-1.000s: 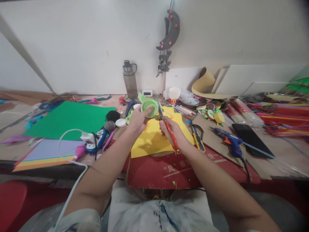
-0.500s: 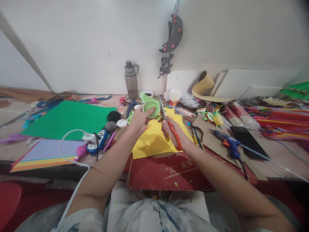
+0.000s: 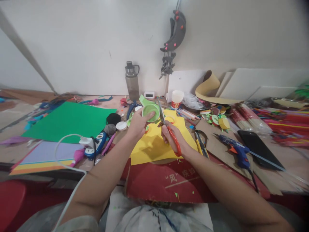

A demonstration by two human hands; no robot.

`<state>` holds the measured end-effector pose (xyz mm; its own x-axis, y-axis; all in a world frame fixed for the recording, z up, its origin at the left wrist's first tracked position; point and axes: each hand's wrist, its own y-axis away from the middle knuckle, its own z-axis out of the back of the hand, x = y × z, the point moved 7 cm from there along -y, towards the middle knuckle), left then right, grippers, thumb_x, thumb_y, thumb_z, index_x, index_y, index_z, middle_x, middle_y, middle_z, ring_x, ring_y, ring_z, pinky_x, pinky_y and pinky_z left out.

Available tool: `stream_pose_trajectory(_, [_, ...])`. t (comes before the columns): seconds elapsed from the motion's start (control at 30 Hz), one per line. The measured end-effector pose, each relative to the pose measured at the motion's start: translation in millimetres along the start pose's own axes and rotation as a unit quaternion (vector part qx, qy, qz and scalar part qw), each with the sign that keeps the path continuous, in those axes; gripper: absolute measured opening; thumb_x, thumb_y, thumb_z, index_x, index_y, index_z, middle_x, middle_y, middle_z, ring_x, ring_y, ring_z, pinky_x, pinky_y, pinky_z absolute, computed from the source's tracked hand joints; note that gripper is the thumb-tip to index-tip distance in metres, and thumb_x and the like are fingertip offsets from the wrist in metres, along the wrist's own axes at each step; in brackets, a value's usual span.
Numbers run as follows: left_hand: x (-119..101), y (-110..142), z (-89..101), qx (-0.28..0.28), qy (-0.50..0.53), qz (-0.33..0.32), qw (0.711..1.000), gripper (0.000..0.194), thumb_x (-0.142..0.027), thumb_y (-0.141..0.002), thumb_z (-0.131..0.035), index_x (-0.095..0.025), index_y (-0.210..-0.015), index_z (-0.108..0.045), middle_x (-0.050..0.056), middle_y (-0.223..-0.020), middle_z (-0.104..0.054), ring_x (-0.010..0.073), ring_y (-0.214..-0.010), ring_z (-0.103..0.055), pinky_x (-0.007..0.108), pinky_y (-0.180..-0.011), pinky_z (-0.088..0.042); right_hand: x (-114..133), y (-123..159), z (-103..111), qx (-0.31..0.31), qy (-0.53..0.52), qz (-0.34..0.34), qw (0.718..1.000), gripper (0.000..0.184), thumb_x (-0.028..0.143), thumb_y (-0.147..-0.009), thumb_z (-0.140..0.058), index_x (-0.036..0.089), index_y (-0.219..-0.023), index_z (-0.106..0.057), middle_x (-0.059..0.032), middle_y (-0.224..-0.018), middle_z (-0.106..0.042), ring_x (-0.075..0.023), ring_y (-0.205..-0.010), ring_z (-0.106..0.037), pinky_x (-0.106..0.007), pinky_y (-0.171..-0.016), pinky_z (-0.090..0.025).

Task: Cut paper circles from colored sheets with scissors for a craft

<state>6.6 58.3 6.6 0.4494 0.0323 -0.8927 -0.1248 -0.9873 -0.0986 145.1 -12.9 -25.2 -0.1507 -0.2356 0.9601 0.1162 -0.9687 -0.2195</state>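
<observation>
My left hand (image 3: 140, 123) pinches a light green round piece (image 3: 151, 109), like a shallow paper cup or ring, its thumb pressed inside; a green strip sticks out at the upper left. In my right hand (image 3: 172, 137) are orange-handled scissors (image 3: 174, 141), their blades pointing up along the right edge of the green piece. Whether the blades touch it I cannot tell. Beneath both hands lie yellow paper sheets (image 3: 140, 154) on a red board (image 3: 154, 183) with white lettering.
A green sheet (image 3: 70, 124) and a blue power strip (image 3: 98, 145) lie left. Behind stand a grey bottle (image 3: 132, 83) and a paper cup (image 3: 177, 98). On the right are a utility knife (image 3: 201, 145), a blue glue gun (image 3: 238, 149) and a black phone (image 3: 260, 149).
The view has shifted slightly, so things on the right sit further right and lower. Both hands keep their grip on the green piece and the scissors, almost unmoved.
</observation>
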Motion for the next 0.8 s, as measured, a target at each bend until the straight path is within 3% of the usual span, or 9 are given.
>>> stream_pose_trajectory(0.13, [3,1,0.9,-0.009,-0.02,0.009,1.0,0.063,-0.033,-0.038,-0.106,-0.015,-0.089,-0.074,0.002,-0.08,-0.074,0.0185,-0.077,-0.071,0.024,-0.062,-0.052,-10,1,2,0.003,-0.001,-0.008,1.0,0.064,0.086,-0.093,-0.049,0.022,-0.099,-0.054,0.0035,-0.072,-0.046,-0.0127,-0.06,-0.043,-0.027,-0.053,-0.037])
stream_pose_trajectory(0.37, [0,2,-1.0,-0.01,-0.019,0.01,1.0,0.064,-0.035,-0.037,-0.108,-0.014,-0.088,-0.075,-0.001,-0.078,-0.072,0.0106,-0.065,-0.063,0.021,-0.056,-0.049,-8,5,2,0.001,0.01,-0.022,1.0,0.061,0.083,-0.093,-0.05,0.023,-0.097,-0.053,0.0044,-0.07,-0.044,-0.0125,-0.06,-0.041,-0.026,-0.053,-0.034])
stream_pose_trajectory(0.8, [-3,-3,3.9,0.032,-0.044,0.027,0.998,0.058,-0.024,-0.039,-0.106,-0.015,-0.086,-0.075,0.001,-0.076,-0.072,0.0128,-0.064,-0.063,0.022,-0.055,-0.048,-13,8,1,0.005,0.017,-0.017,1.0,0.059,0.082,-0.097,-0.045,0.024,-0.1,-0.054,0.006,-0.068,-0.038,-0.0125,-0.058,-0.039,-0.026,-0.053,-0.033])
